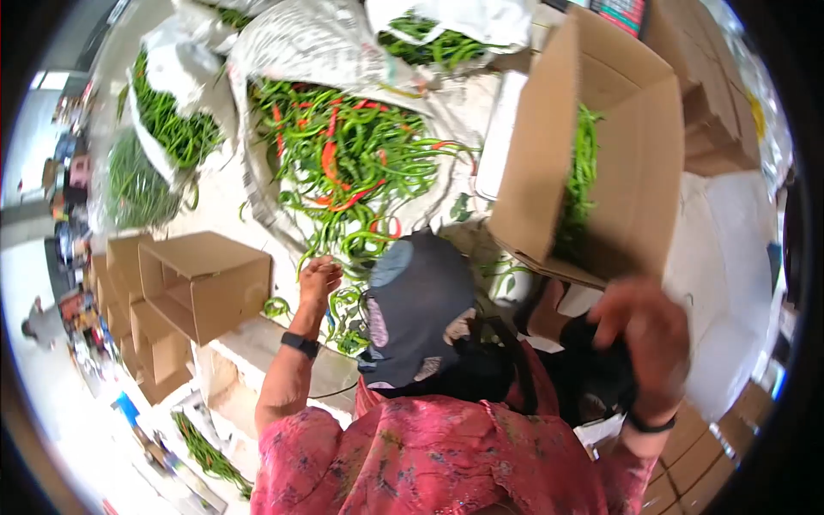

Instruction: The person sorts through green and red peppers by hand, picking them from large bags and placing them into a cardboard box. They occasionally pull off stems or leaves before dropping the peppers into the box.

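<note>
My left hand (321, 276) is at the lower edge of a heap of chili peppers (360, 142), mostly green with some red. Its fingers are drawn together, and green chilies lie right beside them; whether one is in the grip I cannot make out. The heap spills from an open white woven sack (313, 43). My right hand (644, 330) is in the air near the bottom edge of a tall open cardboard box (631, 172), its fingers smeared by motion. Inside that box lie green chilies (584, 163) along one side.
More sacks of green chilies (167, 116) stand at the upper left, beside a clear bag (137, 184). Several open cartons (206, 283) are stacked at left. A dark cloth with patches (421, 300) covers my knee. Flat cardboard (704, 86) leans at the upper right.
</note>
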Tool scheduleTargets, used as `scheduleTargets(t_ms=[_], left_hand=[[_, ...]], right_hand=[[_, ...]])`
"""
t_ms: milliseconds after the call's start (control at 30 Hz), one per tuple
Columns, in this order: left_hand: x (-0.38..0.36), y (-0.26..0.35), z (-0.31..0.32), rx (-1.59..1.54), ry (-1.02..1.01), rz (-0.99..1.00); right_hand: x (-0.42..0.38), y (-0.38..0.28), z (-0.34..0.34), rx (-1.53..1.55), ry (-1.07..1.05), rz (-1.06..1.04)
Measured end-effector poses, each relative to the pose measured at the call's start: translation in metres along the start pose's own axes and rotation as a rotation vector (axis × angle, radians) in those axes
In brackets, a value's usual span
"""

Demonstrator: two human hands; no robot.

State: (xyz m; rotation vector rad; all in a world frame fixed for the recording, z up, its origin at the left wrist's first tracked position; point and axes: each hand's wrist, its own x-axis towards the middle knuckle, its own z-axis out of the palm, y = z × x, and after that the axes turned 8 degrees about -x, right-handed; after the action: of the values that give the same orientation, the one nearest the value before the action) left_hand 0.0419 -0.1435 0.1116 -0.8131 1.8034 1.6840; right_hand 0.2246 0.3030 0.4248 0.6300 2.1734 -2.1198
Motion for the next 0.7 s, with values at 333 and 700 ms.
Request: scheduleTargets(t_ms=[333,700], left_hand=[[0.062,-0.016,0.062,0.527,-0.106,0.579],[0.152,0.026,0.227,1.225,-0.120,1.250]], right_hand=[[0.000,0.145,0.061,0.170,-0.026,0.708],[0.036,0.193,0.066,0.231,0.060,0.746]])
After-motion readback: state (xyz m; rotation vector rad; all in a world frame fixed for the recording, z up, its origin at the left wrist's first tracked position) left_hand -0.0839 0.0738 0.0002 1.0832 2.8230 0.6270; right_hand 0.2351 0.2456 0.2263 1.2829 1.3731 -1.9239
